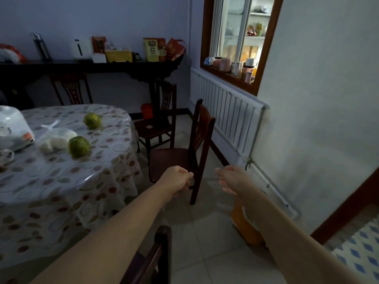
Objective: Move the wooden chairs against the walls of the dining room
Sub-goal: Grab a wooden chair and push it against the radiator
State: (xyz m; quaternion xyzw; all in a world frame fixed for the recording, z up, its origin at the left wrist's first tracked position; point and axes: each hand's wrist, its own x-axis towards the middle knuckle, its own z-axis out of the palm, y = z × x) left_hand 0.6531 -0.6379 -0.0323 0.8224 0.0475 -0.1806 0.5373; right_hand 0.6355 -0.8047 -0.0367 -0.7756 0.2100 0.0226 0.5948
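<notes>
A dark wooden chair (200,132) stands on the tiled floor between the round table and the radiator wall, its back toward the radiator. My left hand (178,180) is curled around the near edge of its seat. My right hand (230,178) hovers to the right of the chair's back leg, fingers apart, touching nothing. A second wooden chair (159,124) stands farther back near the dark sideboard. A third chair (70,89) stands behind the table by the sideboard. The top of another chair back (159,251) shows at the bottom edge, close to me.
The round table (67,173) with a patterned cloth carries two green fruits, plastic bags and a white pot. A white radiator (227,113) runs along the right wall under a window. An orange object (244,226) lies on the floor under my right arm. A doorway opens at right.
</notes>
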